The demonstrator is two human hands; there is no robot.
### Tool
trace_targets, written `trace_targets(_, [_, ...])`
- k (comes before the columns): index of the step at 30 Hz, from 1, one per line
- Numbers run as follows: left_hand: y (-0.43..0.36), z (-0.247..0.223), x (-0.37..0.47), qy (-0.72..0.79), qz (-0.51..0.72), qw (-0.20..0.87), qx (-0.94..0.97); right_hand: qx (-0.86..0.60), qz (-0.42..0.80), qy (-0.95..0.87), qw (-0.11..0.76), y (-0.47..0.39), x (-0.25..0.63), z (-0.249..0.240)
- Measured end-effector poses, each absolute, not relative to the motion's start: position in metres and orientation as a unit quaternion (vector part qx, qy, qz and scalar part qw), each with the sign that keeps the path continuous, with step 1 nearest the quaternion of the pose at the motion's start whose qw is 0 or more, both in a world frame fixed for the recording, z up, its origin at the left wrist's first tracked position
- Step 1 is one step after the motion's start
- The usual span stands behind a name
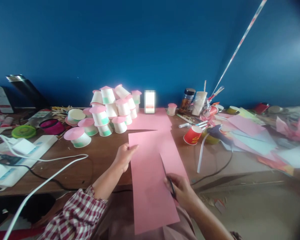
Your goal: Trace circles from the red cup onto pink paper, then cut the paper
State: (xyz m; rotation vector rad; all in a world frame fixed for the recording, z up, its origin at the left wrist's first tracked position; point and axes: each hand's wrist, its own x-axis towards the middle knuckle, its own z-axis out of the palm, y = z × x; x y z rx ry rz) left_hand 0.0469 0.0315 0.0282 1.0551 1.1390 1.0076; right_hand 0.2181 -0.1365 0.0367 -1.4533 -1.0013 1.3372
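Observation:
A large sheet of pink paper (150, 186) hangs over the desk's front edge, in front of my body. My left hand (124, 156) pinches its upper left side, thumb on top. My right hand (180, 190) is closed around dark-handled scissors (172, 186), whose blades sit in a cut running up the sheet's right part. The strip right of the cut is partly separated. Behind it, more pink paper (152, 119) lies flat on the desk. To the left stand several stacked white paper cups (100, 115) topped with pink paper discs.
A power strip (40, 153) with white and black cables lies at left. A red paper cup (193, 135), a glue gun (218, 133) and a dark-lidded jar (187, 100) are on the right, beside loose paper sheets (250, 133). A blue wall (140, 43) closes the back.

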Motion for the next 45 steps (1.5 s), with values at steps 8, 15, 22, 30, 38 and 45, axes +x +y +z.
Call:
trace_targets(8, [0.025,0.033,0.041,0.487,0.431,0.615,0.446,-0.579,0.55,-0.408,0.442,-0.136,0.218,0.044])
trace_targets(15, [0.025,0.038,0.041,0.475,0.406,0.641,0.446,-0.584,0.552,-0.406,0.434,-0.133,0.219,0.049])
trace_targets(22, [0.026,0.036,0.041,0.469,0.395,0.651,0.447,-0.59,0.548,-0.393,0.444,-0.128,0.218,0.051])
trace_targets(30, [0.025,0.031,0.041,0.478,0.408,0.628,0.459,-0.561,0.546,-0.412,0.466,-0.123,0.22,0.03])
trace_targets(38, [0.027,0.03,0.042,0.49,0.405,0.615,0.466,-0.557,0.549,-0.395,0.482,-0.123,0.218,0.032])
trace_targets(45, [0.029,0.026,0.042,0.498,0.4,0.608,0.472,-0.558,0.555,-0.388,0.48,-0.124,0.218,0.033])
